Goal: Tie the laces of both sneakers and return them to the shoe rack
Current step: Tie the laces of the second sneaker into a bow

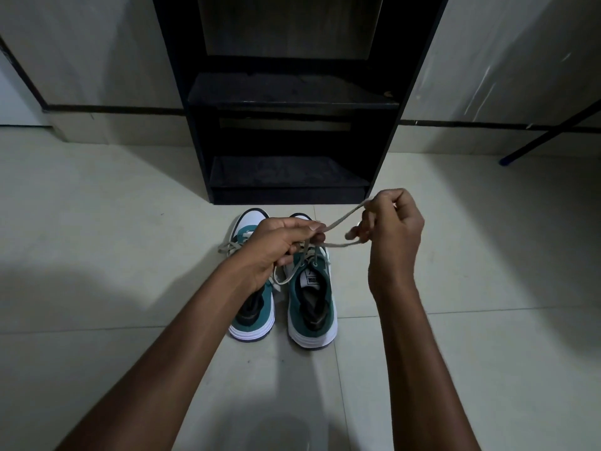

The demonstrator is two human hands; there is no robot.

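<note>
The right hand (pixel 392 236) is curled closed, thumb and fingers pinching one end of the beige lace (pixel 344 218), which it has drawn up and to the right so the strand runs taut from the shoe to its knuckles. A lower strand runs roughly level across to the same hand, so it seems to hold a loop or doubled length, though exactly how the lace passes through the fingers is hidden. The left hand (pixel 279 245) is also closed, fingertips pressed together over the crossing of the laces just above the right sneaker (pixel 310 304), most likely pinning the knot in place so the pull from the other hand tightens it rather than lifting the shoe.

That sneaker, teal with a white sole, stands on the floor tiles (pixel 455 336) with its heel nearest the camera; its lace is not yet finished. Just beside it to the left stands the left sneaker (pixel 252 314), partly covered by the left wrist; loops of lace show at its left edge, which suggests a bow, but I cannot tell whether it is fully tied.

Both shoes point toward the dark shoe rack (pixel 289 177), which stands just beyond their toes against the far wall. Its lowest shelf is bare and right in line, handy for sliding the pair in once the tying is done
</note>
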